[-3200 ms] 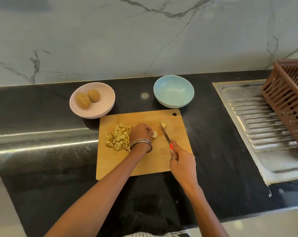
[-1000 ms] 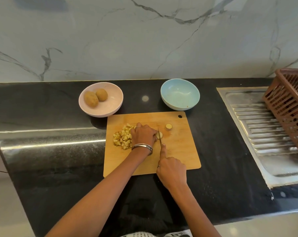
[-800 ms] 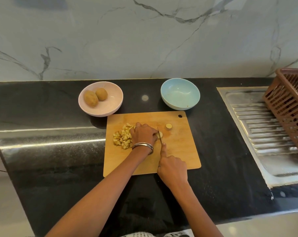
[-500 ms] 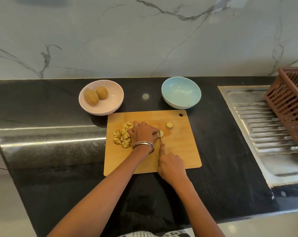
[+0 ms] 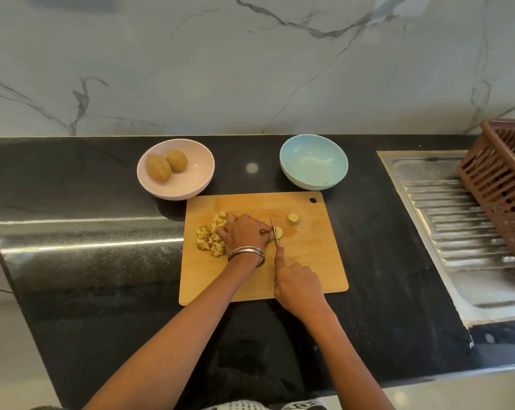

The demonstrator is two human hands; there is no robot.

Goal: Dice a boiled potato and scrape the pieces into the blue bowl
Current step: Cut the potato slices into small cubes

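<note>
Flanking board (image 5: pixel 309 261), pink bowl (image 5: pixel 191 187), brown basket (image 5: pixel 505 184)

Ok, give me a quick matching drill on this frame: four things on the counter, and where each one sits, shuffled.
Things:
1. whole potatoes
2. diced pile
3. knife
4. blue bowl

Places:
A. behind the board's right end
B. right hand
C. pink bowl
D. cutting board, beside the left hand

Pairs: 1-C, 2-D, 3-B, 4-A

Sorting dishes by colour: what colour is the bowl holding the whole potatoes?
Pale pink bowl, two brown potatoes inside; seen in the head view.
</note>
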